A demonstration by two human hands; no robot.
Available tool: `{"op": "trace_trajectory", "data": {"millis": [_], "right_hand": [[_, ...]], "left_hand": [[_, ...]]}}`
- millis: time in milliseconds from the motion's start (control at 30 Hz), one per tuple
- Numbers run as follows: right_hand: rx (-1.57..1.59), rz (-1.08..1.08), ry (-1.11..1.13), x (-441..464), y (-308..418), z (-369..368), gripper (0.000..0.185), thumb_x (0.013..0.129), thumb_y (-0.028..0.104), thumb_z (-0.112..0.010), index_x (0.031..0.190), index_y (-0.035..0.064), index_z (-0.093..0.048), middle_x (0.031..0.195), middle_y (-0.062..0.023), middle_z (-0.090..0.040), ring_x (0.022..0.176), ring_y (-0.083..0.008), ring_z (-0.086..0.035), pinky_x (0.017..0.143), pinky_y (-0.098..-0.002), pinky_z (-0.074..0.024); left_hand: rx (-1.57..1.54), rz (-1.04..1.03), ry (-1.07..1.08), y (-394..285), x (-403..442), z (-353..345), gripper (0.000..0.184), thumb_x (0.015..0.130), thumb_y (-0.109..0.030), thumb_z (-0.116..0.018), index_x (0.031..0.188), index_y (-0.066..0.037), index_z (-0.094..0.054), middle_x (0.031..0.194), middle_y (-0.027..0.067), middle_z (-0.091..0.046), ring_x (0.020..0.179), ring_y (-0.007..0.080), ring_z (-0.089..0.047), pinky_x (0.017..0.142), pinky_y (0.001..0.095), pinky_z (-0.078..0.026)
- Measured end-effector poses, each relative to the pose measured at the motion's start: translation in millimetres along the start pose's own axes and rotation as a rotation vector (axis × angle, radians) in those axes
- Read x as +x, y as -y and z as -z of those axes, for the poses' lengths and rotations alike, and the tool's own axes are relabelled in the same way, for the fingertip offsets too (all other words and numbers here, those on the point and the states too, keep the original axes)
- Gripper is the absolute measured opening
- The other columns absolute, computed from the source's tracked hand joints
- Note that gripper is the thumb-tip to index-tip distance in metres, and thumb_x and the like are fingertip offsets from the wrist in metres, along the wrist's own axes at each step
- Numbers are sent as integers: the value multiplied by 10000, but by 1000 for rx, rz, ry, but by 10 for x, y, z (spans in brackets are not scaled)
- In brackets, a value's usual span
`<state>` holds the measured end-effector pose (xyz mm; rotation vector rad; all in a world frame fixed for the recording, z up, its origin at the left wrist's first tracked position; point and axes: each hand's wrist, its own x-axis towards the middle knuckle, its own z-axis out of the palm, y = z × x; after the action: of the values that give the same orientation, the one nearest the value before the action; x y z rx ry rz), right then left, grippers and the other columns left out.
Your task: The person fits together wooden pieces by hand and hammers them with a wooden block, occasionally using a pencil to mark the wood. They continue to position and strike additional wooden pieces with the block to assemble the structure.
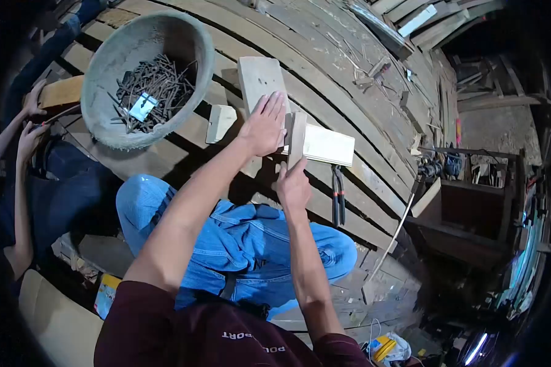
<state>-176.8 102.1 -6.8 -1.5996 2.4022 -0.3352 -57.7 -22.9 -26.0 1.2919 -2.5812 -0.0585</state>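
My left hand (265, 125) lies flat, fingers stretched out together, on the lower part of a pale wooden board (260, 76). Just right of it, my right hand (293, 185) grips the near end of a narrow wooden strip (297, 137), which points away from me. The strip crosses over the left end of a lighter, cream-coloured board (329, 144). Pliers with red and black handles (338, 196) rest on the slats near that board's right end. A small whitish wood block (220, 123) sits left of my left forearm.
A large grey tub (98, 79) at the upper left holds many rusty nails and a small bluish-white item (142, 106). Beyond it, a co-worker's hands (32, 131) are near another wood piece (61, 92). Gaps run between the floor slats. A thin stick (395, 238) lies at right.
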Motion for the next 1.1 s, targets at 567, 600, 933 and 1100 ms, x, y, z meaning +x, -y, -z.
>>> {"op": "trace_trajectory", "data": {"millis": [567,600,933,1100], "right_hand": [[-57,43,156,280,105,167,585,964,366,-555,1327,-46,-353,800,-311,-676,755,-505,-666,694,-586,-521],[-34,42,157,221,96,154,582,964,363,-553,1326,-47,-354,797,-313,-674,758,-505,-666,696,-587,-521],[12,83,136,262,181,197,420,980,338,-543,1148,-16,-390,776,-344,-654,751,-526,-654,685,-607,-515],[12,7,251,28,124,194,468,962,348,-556,1176,-35,-392,814,-378,-647,825,-543,-654,751,-620,-508]], "left_hand": [[-40,21,15,9,-10,-51,740,940,-353,-443,1435,183,-317,1562,334,-238,1494,427,-168,1234,488,-95],[-38,14,0,19,-10,-71,741,943,-354,-442,1437,184,-313,1564,338,-226,1495,439,-151,1232,505,-87],[-134,245,-73,-18,-63,3,754,946,-337,-484,1424,210,-281,1552,385,-163,1487,491,-78,1151,701,-68],[-128,259,-48,2,-51,3,735,932,-343,-478,1428,180,-331,1568,362,-158,1492,474,-88,1164,688,-57]]}}
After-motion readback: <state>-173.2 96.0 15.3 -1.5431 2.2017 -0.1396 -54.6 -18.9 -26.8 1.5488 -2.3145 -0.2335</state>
